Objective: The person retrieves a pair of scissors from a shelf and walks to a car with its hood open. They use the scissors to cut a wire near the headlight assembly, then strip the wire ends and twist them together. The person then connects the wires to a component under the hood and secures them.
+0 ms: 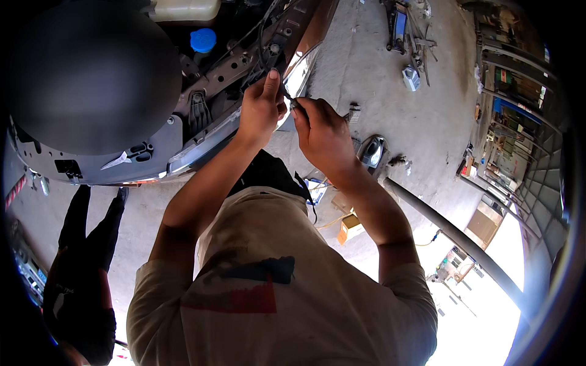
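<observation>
Both hands are at the front corner of a car's open engine bay (207,79). My left hand (261,107) has its thumb up and its fingers curled around a thin dark cable (284,90). Just right of it, my right hand (320,128) pinches a small dark piece on that cable, too small to name. Black wiring runs up from my hands along the metal inner edge. A blue cap (202,40) and a pale plastic tank (183,8) are in the bay. Scissors (127,157) lie on the front panel to the left.
A co-worker (79,274) in dark clothes is at lower left. A metal pole (452,235) runs along the right. A headlamp (373,152), a cardboard box (349,229), metal parts (400,30) and a jug (411,77) are on the floor. Shelving (513,85) is at far right.
</observation>
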Demonstrator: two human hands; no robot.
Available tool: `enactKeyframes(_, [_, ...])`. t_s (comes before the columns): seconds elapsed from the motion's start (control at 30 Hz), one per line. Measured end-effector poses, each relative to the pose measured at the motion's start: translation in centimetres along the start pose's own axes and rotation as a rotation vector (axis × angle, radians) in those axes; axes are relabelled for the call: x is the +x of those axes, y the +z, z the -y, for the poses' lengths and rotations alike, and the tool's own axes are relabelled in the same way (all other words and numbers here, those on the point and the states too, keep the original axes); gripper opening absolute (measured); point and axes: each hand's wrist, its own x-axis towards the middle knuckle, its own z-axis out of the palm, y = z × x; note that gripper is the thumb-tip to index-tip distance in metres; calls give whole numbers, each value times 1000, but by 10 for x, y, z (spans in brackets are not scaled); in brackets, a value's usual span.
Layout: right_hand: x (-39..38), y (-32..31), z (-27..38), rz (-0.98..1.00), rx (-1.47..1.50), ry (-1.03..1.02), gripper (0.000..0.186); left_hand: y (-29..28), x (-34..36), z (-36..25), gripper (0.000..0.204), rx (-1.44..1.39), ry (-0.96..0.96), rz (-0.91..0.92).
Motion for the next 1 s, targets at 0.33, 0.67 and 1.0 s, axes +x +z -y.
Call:
enactKeyframes(0.33, [-9,0,-3,-29,-250,28,18,4,1,0,52,427,27,-17])
enactKeyframes(0.67, [-8,9,-12,-47,-219,-96,19,1,4,16,57,518,177,-97])
enactKeyframes(1.0, [-11,14,-5,-68,268,139,13,4,-4,17,47,311,228,-6])
